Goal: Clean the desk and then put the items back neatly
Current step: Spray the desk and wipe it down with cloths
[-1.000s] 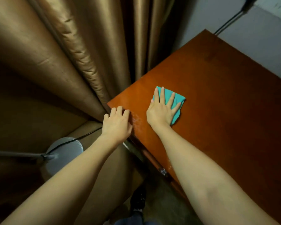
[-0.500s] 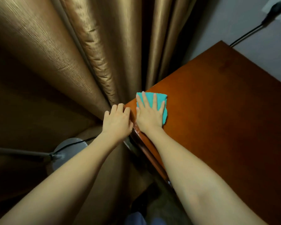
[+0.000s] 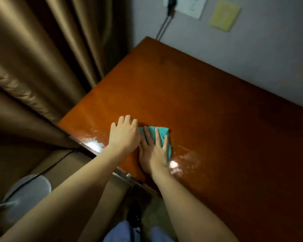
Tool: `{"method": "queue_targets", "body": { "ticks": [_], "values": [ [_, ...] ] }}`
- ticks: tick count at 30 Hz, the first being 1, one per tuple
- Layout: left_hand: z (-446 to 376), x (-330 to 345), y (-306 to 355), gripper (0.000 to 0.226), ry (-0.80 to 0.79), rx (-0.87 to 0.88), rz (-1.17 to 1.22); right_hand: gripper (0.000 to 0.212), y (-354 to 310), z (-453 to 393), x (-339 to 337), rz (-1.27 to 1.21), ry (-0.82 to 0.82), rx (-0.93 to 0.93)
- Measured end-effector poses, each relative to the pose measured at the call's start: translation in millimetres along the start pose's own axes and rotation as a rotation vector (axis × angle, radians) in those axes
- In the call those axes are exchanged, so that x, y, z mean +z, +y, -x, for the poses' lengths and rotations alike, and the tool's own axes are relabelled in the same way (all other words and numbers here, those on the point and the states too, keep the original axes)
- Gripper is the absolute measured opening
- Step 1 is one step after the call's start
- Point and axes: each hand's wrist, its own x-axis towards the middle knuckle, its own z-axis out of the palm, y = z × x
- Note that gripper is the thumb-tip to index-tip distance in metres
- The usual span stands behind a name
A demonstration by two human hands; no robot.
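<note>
desk (image 3: 199, 105): glossy wood | rag (image 3: 162, 135): teal cloth | curtain (image 3: 42, 58): sheeny fabric

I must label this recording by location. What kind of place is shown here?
Probably a bedroom or a small room at home: a wooden desk stands against a wall with a power socket, beside long brown curtains.

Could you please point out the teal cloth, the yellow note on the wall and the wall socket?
Teal cleaning cloth (image 3: 162, 132): head view, bare far part beyond the fingers.
Yellow paper note (image 3: 224, 14): head view, its middle.
White wall socket plate (image 3: 191, 7): head view, plate face.
</note>
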Motion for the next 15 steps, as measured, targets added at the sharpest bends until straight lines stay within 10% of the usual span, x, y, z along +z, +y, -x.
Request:
{"method": "queue_targets", "body": {
  "ticks": [15],
  "values": [
    [78.1,70.8,356.3,0.048,-0.147,0.465,-0.165,0.064,325.8,239.8,20.2,-0.191,0.126,0.552]
  ]
}}
